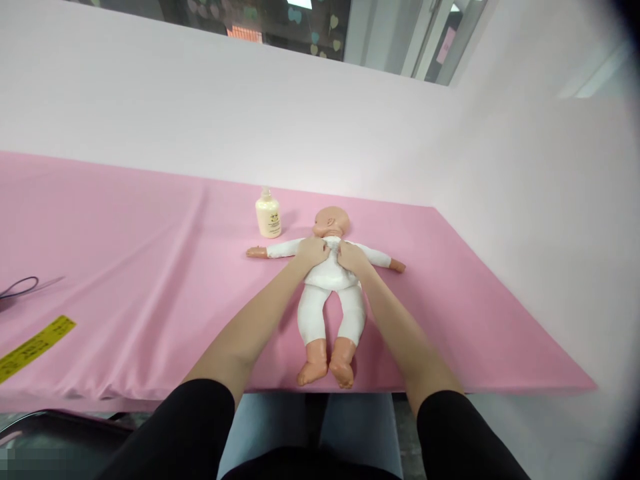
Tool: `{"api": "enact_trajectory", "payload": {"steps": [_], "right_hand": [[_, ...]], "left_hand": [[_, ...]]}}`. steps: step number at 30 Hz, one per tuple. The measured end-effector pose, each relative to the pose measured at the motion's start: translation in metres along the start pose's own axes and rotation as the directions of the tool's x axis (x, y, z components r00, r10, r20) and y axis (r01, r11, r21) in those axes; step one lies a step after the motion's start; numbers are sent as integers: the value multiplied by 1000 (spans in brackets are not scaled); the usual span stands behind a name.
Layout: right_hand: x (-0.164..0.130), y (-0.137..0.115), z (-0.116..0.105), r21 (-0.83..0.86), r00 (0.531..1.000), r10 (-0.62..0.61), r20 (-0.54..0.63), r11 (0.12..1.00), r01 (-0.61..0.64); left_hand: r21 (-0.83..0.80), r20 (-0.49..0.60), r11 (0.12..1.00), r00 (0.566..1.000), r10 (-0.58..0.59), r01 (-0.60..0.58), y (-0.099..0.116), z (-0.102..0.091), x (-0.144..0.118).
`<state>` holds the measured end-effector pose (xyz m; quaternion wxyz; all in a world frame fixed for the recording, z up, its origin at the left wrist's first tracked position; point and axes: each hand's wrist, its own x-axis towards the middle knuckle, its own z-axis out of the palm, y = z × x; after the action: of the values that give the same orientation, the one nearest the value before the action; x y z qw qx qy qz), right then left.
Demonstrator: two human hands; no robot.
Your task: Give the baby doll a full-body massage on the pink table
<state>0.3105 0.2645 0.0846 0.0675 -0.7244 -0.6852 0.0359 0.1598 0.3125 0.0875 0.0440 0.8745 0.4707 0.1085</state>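
A baby doll [327, 313] in a white suit lies face up on the pink cloth, head away from me, arms spread, feet at the near edge. My left hand [313, 252] is closed on the white suit at the doll's chest, just left of the neck. My right hand [350, 256] grips the suit on the other side of the chest. The two hands almost touch at the collar. The doll's head [331, 221] is bare above them.
A small cream bottle [269, 215] stands just left of the doll's head. The pink table cover [125, 280] runs wide to the left, with a yellow tape strip [35, 347] and a dark cable [20, 288] at its left edge. White walls enclose the back and right.
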Motion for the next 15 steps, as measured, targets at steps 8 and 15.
{"api": "enact_trajectory", "payload": {"steps": [8, 15], "right_hand": [[-2, -14, 0, -40, 997, 77, 0, 996, -76], [-64, -12, 0, -45, 996, -70, -61, 997, 67]], "left_hand": [[7, -38, 1000, 999, 12, -12, 9, 4, -13], [68, -12, 989, 992, 129, -128, 30, -4, -84]]}}
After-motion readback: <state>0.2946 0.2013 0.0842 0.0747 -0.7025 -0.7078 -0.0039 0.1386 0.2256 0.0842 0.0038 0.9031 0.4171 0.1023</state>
